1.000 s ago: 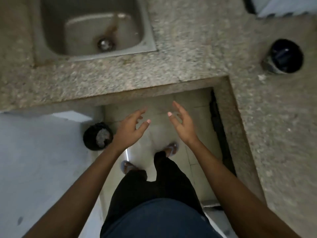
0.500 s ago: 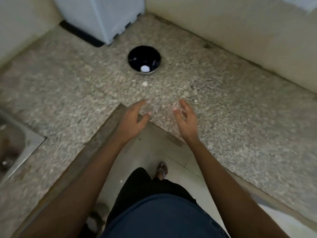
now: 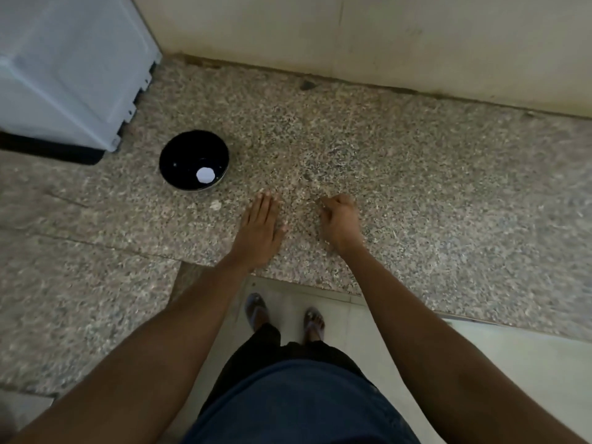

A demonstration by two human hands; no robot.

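Note:
Both my hands are over a speckled granite counter (image 3: 400, 174). My left hand (image 3: 261, 225) lies palm down with its fingers straight and together, flat on or just over the stone. To its right, my right hand (image 3: 339, 219) has its fingers curled downward onto the counter; nothing shows in it. A black bowl (image 3: 194, 160) stands up and to the left of my left hand, with a small white round thing (image 3: 205, 174) inside it. A small pale crumb (image 3: 216, 205) lies on the stone between the bowl and my left hand.
A pale blue-white appliance (image 3: 70, 68) on a black base stands in the back left corner. A cream wall (image 3: 384, 36) runs along the back of the counter. The counter's front edge is just below my wrists; below it are floor tiles and my feet.
The view has swung from the sink to the counter corner. Both hands moved forward and down onto the stone; the left flattened and the right curled its fingers.

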